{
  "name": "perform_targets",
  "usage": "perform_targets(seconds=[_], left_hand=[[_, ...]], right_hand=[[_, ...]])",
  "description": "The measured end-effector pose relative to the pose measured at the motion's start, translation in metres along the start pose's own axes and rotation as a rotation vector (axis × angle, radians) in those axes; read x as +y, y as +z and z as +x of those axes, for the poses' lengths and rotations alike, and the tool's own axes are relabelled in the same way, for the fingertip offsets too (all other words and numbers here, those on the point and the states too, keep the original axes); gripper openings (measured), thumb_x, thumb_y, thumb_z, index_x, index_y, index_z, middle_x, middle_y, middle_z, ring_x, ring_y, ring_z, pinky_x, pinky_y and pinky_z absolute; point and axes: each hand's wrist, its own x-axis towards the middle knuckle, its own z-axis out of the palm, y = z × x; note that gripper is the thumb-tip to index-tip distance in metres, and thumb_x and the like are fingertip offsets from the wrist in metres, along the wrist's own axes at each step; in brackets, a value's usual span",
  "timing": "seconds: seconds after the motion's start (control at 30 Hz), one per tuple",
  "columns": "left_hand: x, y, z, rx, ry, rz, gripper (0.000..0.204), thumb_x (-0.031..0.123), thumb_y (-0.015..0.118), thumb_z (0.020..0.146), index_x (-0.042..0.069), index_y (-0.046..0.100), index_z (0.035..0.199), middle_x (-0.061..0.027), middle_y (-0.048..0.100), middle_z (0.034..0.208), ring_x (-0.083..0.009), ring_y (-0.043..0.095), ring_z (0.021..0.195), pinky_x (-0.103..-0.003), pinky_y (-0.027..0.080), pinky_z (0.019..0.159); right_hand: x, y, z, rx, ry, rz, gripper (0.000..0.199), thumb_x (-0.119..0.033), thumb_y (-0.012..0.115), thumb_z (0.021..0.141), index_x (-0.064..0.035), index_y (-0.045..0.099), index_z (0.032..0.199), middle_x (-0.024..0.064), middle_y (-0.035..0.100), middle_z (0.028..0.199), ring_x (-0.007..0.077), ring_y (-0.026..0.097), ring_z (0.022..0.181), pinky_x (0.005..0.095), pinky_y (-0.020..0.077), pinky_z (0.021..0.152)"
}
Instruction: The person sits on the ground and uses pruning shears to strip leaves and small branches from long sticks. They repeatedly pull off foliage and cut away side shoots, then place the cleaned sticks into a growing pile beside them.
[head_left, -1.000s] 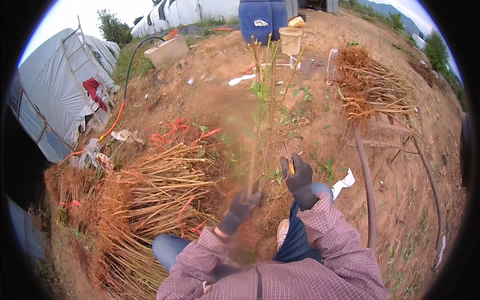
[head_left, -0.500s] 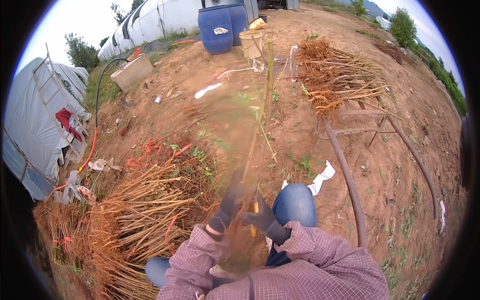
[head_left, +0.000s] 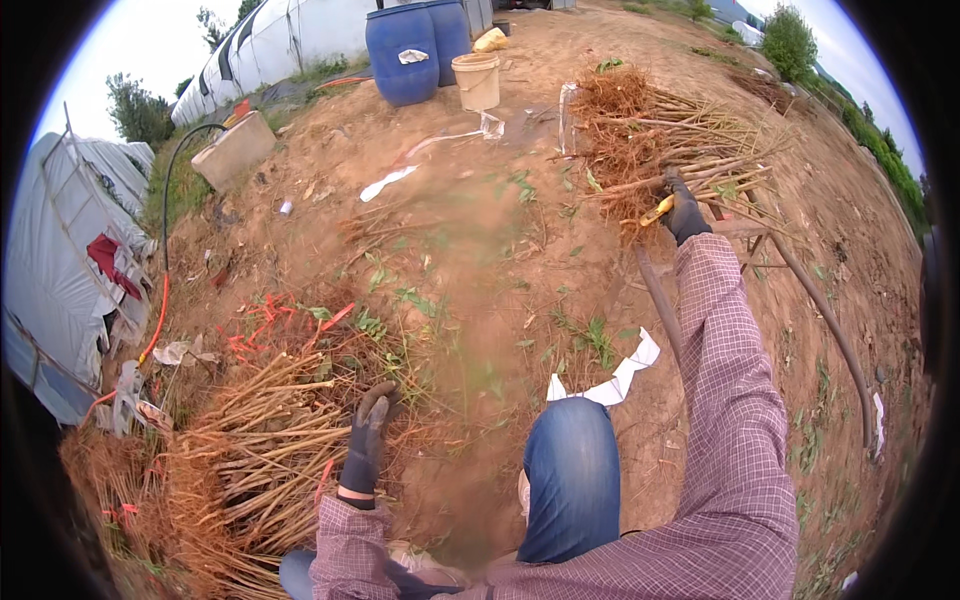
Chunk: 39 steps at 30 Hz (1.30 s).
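Note:
My right hand, in a dark glove, reaches far out to the right. Its fingers are closed round yellow-handled pruning shears and touch the pile of bare-root saplings on a metal stand. Whether they also grip a stem is hard to make out. Reddish roots of that pile point left, thin stems right. My left hand, gloved too, hovers by the right edge of a large heap of saplings on the ground. Its fingers are loosely bent and apart, with nothing in them.
The stand's bent metal legs reach toward me on the right. A white strip lies beyond my knee. Farther off are blue barrels, a beige bucket, a trough and an orange hose.
Both hands were together before me with an upright, blurred sapling; it is gone from them. My right hand has gone out to the stand's pile, my left to the ground heap.

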Motion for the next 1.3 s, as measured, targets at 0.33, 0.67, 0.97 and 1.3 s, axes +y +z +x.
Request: perform_targets(seconds=[0.33,0.67,0.97,1.3], left_hand=[[-0.168,-0.058,-0.093,0.235,-0.425,0.128,0.034,0.031,0.06,0.098,0.006,0.062,0.121,-0.0055,0.064,0.109,-0.0186,0.062,0.101,-0.034,0.051,0.089],[-0.214,-0.047,-0.074,-0.051,-0.201,0.509,0.025,0.019,0.06,0.093,0.007,0.063,0.115,-0.0099,0.066,0.109,-0.0232,0.061,0.105,-0.034,0.046,0.092],[-0.154,-0.189,-0.122,-0.597,-0.475,1.208,0.033,0.033,0.064,0.087,0.019,0.065,0.116,-0.0101,0.065,0.116,-0.0316,0.061,0.107,-0.043,0.047,0.09],[-0.051,-0.364,-0.147,0.258,-0.601,1.814,0.037,0.016,0.068,0.079,0.014,0.061,0.115,-0.0105,0.06,0.114,-0.0307,0.057,0.109,-0.043,0.046,0.09]], right_hand=[[0.06,0.004,0.072,0.041,-0.071,-0.754,0.036,-0.036,0.059,0.094,-0.0043,0.069,0.108,0.0144,0.067,0.088,0.0244,0.061,0.077,0.0376,0.0494,0.071],[-0.005,-0.058,0.15,-0.388,-0.221,-1.128,0.038,-0.036,0.047,0.1,-0.0102,0.061,0.125,0.0101,0.065,0.081,0.024,0.061,0.065,0.0376,0.053,0.065],[-0.048,-0.107,0.151,-0.317,-0.001,-1.127,0.043,-0.045,0.051,0.098,-0.0081,0.064,0.116,0.005,0.065,0.087,0.0195,0.058,0.067,0.0329,0.0509,0.064],[0.038,-0.031,-0.156,-0.967,-0.406,-1.366,0.038,-0.033,0.063,0.096,-0.0052,0.058,0.121,0.0052,0.059,0.106,0.0135,0.055,0.09,0.0259,0.0439,0.073]])
